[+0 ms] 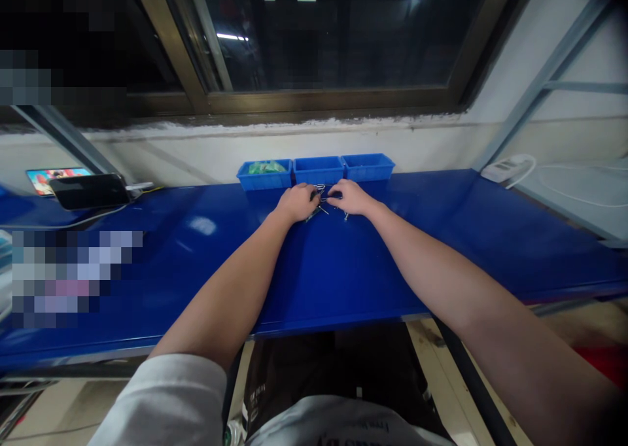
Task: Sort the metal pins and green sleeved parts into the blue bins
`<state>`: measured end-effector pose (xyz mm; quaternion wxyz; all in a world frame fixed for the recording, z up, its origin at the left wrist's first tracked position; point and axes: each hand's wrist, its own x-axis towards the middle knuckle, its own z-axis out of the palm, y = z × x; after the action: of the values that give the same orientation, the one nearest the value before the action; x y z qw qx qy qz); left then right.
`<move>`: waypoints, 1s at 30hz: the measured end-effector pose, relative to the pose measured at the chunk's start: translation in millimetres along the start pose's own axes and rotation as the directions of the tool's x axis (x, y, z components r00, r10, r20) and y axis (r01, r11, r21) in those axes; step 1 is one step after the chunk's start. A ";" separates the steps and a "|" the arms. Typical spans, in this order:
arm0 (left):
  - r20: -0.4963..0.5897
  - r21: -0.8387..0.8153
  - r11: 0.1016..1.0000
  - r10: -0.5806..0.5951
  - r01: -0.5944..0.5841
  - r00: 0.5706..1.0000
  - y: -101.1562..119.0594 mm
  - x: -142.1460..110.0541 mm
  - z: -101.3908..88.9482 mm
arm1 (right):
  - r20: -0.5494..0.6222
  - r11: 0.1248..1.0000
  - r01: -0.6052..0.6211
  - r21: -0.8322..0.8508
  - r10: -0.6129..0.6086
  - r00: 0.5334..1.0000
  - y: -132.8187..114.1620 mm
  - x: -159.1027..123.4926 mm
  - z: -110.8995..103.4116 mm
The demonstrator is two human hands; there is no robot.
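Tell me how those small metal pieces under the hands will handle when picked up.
The small metal pieces look thin and shiny, so probably light, stiff and slippery. They lie loose between the left hand and right hand, so a push would likely scatter them.

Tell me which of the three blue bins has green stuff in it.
The leftmost bin, just beyond the left hand. It alone shows green contents; the middle bin and right bin show none.

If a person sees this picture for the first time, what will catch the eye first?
First, the two bare hands, left hand and right hand, meeting over a small heap of metal parts at the far middle of the blue bench. Just behind them stand three blue bins in a row under the dark window, the left one holding something green.
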<state>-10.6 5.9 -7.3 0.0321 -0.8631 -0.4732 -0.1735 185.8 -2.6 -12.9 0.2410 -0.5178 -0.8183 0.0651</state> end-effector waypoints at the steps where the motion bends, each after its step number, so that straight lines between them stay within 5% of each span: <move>1: 0.001 -0.002 1.000 0.000 0.000 1.000 0.0 -0.1 0.0 | -0.009 1.000 0.015 0.009 -0.015 1.000 -0.2 0.2 -0.1; 20: -0.078 0.029 0.999 0.024 -0.021 0.997 6.3 -4.0 -8.1 | -0.081 0.999 0.003 0.047 0.000 0.997 -4.6 0.8 1.6; 30: -0.148 -0.011 0.978 0.205 -0.209 0.967 6.4 -1.2 -7.4 | -0.231 0.896 0.078 0.438 0.028 0.973 -5.9 4.5 2.9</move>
<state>-7.9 -0.1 -0.1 0.0734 -0.8931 -0.3745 -0.2383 178.0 -0.9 -11.8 0.4470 -0.4423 -0.7549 0.1862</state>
